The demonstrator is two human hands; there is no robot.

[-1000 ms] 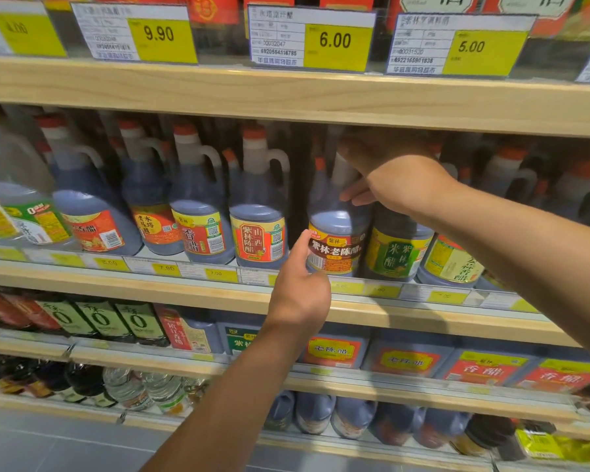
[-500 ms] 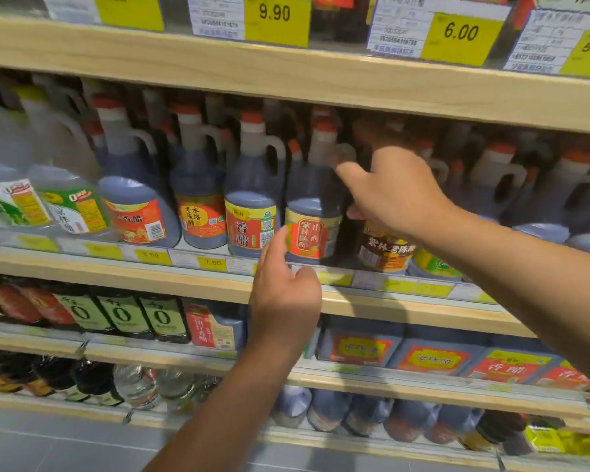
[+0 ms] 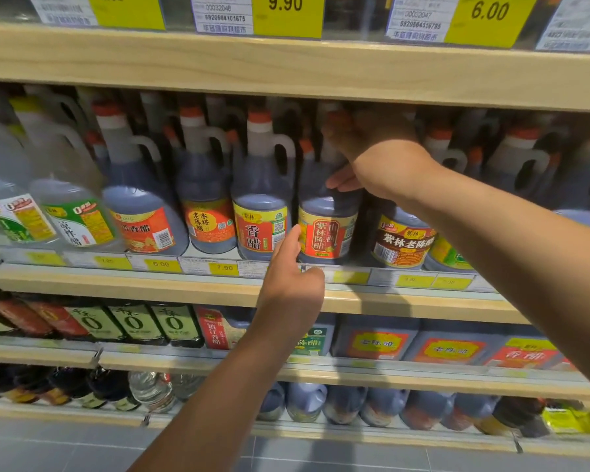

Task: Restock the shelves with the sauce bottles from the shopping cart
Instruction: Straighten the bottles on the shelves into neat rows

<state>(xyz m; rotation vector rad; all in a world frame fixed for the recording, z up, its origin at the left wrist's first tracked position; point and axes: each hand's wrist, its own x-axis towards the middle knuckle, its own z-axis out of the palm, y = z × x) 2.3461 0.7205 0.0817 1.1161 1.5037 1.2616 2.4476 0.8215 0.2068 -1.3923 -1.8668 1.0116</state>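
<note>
On the middle shelf (image 3: 218, 294) stands a row of dark sauce bottles with orange caps and handles. My right hand (image 3: 378, 161) reaches in from the right and grips the neck and handle of the bottle with the red and yellow label (image 3: 326, 235); its thumb lies on the bottle's shoulder and its fingertips are blurred near the cap. My left hand (image 3: 290, 277) sits at the shelf edge below, fingers curled, thumb raised against the lower left of that label. The shopping cart is out of view.
A brown-label bottle (image 3: 402, 243) stands right of the gripped one and a red-label bottle (image 3: 261, 229) left of it. Clear jugs (image 3: 75, 216) fill the far left. Price tags line the upper shelf (image 3: 286, 66). Lower shelves hold more bottles (image 3: 174, 323).
Both hands have shifted one bottle to the left, from the brown-label bottle to the red and yellow one. My view has moved closer and slightly left.
</note>
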